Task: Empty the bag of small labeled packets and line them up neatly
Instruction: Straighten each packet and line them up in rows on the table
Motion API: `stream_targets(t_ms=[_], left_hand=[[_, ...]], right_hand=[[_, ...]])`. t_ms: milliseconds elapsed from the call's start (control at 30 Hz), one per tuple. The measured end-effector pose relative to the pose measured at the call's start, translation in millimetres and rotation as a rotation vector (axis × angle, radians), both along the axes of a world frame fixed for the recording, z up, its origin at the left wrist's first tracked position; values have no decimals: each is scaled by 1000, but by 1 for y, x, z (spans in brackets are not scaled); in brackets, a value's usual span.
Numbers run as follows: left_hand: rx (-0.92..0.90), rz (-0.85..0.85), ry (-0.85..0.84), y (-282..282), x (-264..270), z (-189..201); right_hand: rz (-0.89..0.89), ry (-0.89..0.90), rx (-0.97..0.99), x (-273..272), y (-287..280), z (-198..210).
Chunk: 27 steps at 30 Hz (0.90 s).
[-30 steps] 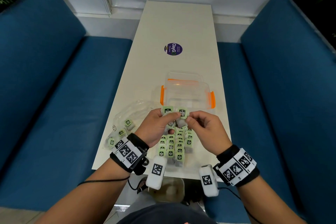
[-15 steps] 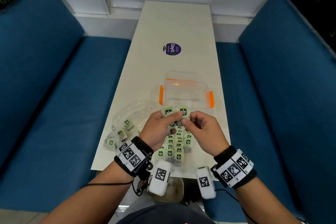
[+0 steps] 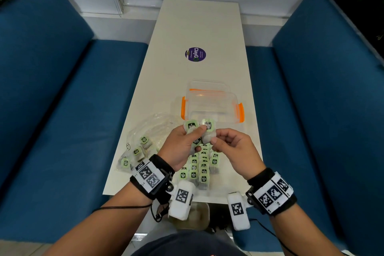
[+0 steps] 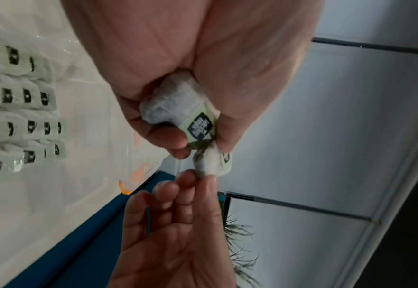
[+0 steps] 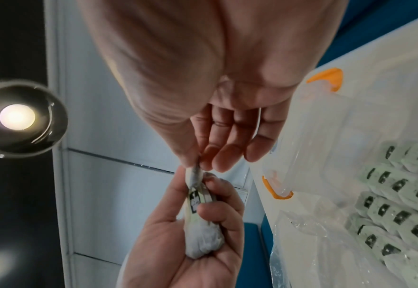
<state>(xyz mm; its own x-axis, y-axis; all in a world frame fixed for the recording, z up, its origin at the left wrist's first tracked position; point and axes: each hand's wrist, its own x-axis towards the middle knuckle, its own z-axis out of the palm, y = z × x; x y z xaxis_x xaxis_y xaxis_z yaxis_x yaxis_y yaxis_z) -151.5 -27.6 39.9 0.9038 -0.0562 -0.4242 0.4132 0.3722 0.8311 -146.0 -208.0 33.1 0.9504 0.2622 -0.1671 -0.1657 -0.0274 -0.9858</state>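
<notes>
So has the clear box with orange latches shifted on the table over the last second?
No. The clear box keeps the same spot just this side of the purple sticker.

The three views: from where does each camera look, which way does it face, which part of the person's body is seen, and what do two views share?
Head: on the head, facing forward and down at the table; shows both forearms, left hand, right hand.
Left wrist: along the left hand, facing the held packets; right hand below.
Right wrist: along the right hand; left hand below.
Shared: both wrist views show the lined-up packets and the clear box.
</notes>
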Motion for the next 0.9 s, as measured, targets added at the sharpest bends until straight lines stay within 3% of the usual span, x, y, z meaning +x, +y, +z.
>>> stream_targets(t_ms=[267, 433, 600, 733, 900], left_hand=[[159, -108, -98, -1, 1, -7], [326, -214, -200, 3, 5, -12], [342, -327, -246, 3, 7, -12], [318, -325, -240, 3, 11, -14], [323, -344, -164, 3, 10, -26]], right_hand=[[-97, 56, 20, 6, -1, -4], [-53, -3, -128, 13, -8, 3], [23, -54, -254, 27, -13, 4], [2, -30, -237, 25, -13, 2], [132, 39, -341, 19, -23, -10]])
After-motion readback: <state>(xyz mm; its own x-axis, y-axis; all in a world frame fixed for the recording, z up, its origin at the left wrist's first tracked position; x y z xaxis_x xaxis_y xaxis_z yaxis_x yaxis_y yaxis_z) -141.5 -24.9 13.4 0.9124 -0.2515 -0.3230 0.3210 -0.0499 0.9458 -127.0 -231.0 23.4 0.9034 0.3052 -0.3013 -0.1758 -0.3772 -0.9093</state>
